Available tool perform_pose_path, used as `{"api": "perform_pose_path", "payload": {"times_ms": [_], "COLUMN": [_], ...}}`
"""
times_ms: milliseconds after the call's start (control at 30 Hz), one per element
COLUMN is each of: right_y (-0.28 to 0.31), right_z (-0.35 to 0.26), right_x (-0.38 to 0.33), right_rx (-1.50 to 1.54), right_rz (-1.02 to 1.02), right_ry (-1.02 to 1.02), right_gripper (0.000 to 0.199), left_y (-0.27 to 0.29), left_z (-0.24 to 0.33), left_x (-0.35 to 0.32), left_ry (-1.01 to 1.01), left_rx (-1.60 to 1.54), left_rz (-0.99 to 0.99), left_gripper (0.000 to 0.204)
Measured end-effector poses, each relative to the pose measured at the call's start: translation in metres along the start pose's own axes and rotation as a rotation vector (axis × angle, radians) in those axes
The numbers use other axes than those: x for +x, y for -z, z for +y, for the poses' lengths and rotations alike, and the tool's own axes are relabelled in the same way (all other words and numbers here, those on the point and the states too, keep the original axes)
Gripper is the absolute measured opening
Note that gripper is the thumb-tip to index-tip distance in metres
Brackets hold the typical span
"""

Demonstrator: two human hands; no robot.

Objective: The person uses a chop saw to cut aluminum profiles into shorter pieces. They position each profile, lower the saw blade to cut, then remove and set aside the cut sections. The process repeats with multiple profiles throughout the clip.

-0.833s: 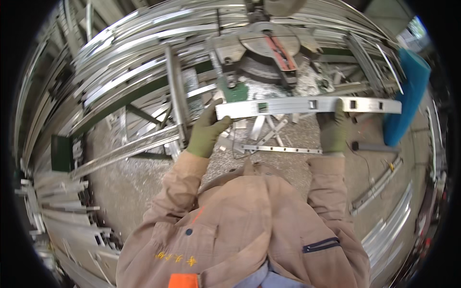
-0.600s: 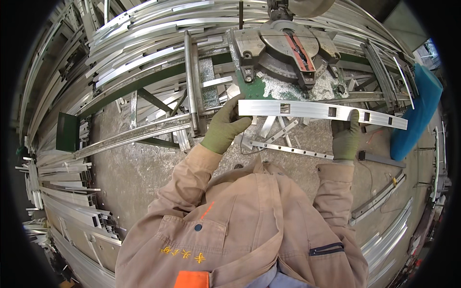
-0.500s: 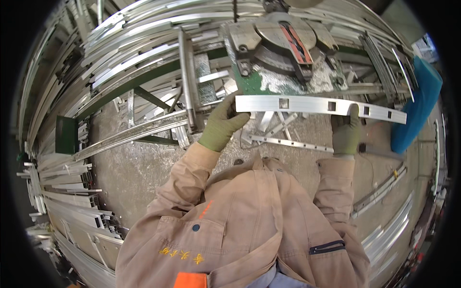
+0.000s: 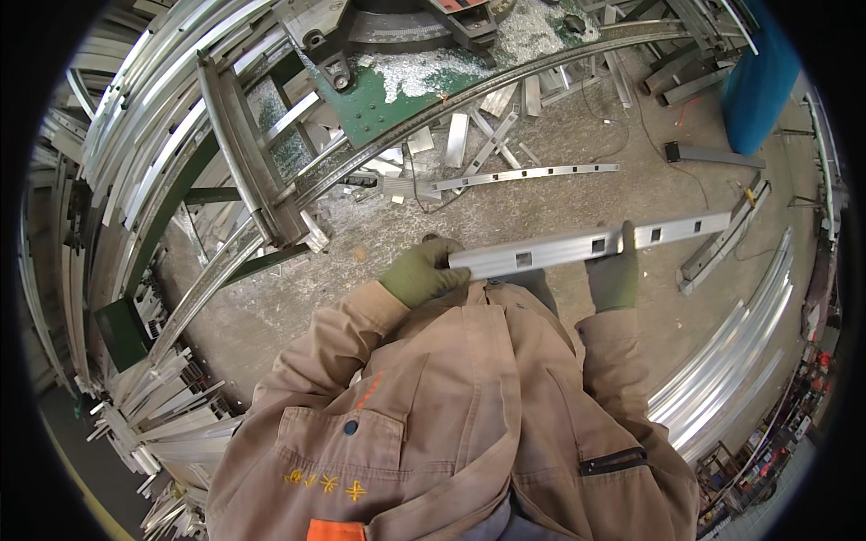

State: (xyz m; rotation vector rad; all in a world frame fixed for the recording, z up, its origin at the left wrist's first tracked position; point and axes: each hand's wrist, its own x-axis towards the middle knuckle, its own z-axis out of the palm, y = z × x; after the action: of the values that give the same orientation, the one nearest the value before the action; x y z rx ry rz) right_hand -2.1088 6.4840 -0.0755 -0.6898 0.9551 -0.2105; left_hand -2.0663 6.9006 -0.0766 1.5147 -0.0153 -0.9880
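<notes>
A silver aluminium profile with several square holes along its face lies across my front, held level in both hands. My left hand, in a green glove, is closed round its left end. Farther along, my right hand, gloved the same, grips the profile from below with its thumb over the face; its other fingers are mostly hidden behind the bar. The profile's right end sticks out well beyond my right hand.
Ahead is a miter saw on a green bench strewn with metal shavings. Offcuts and another holed strip lie on the floor. Profile stacks fill the left; long bars lie right. A blue cylinder stands at far right.
My view has turned to the right, so the saw bench sits farther up and left. The profile has come closer to my body and now slants up toward its right end. Both hands keep their hold.
</notes>
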Motion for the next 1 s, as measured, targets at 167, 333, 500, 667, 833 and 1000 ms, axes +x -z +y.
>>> {"api": "perform_pose_path", "payload": {"times_ms": [167, 333, 500, 667, 833, 1000], "right_y": [0.076, 0.146, 0.234, 0.318, 0.308, 0.300], "right_z": [0.045, 0.063, 0.106, 0.177, 0.184, 0.181], "right_x": [0.038, 0.068, 0.088, 0.080, 0.085, 0.093], "right_rx": [-0.107, -0.026, -0.182, -0.385, -0.384, -0.438], "right_rz": [0.238, 0.283, 0.571, 0.683, 0.737, 0.837], "right_ry": [-0.075, -0.133, -0.125, -0.077, -0.158, -0.257], "right_gripper": [0.055, 0.037, 0.044, 0.037, 0.035, 0.040], "left_y": [-0.044, -0.096, -0.105, -0.054, 0.043, 0.064], "left_z": [-0.006, 0.000, -0.105, -0.221, -0.355, -0.423], "left_x": [0.012, 0.028, 0.094, 0.218, 0.416, 0.573], "left_ry": [0.142, 0.160, 0.399, 0.543, 0.362, 0.250], "left_rx": [0.064, 0.417, 0.051, 0.547, 1.117, 1.436], "left_rz": [0.035, 0.123, -0.115, 0.006, 0.194, 0.267], "left_gripper": [0.038, 0.045, 0.053, 0.066, 0.083, 0.091]}}
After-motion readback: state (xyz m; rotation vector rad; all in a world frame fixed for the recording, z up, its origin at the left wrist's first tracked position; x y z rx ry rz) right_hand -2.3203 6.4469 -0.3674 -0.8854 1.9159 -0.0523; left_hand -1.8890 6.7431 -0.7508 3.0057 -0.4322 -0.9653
